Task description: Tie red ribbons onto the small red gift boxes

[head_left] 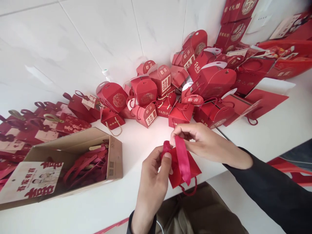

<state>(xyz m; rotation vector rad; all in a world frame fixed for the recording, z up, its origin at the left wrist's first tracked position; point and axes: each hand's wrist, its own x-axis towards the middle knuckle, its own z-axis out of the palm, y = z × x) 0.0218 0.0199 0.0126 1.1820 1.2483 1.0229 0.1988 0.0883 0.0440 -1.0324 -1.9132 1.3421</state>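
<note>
At the table's near edge is a small red gift box with a twisted red cord handle hanging over its front side. A crimson ribbon runs across the top of it, one end dangling toward me. My left hand is closed at the box's left side, thumb and fingers pinching a folded part of the ribbon. My right hand sits above the box's far side, its thumb and fingers closed on the ribbon's upper part. The fingertips of the two hands are close together.
An open cardboard box holding crimson ribbons and a printed card stands left. Red gift boxes are heaped along the wall, with red bags at the far left. A red basin of wrapped sweets is at the right.
</note>
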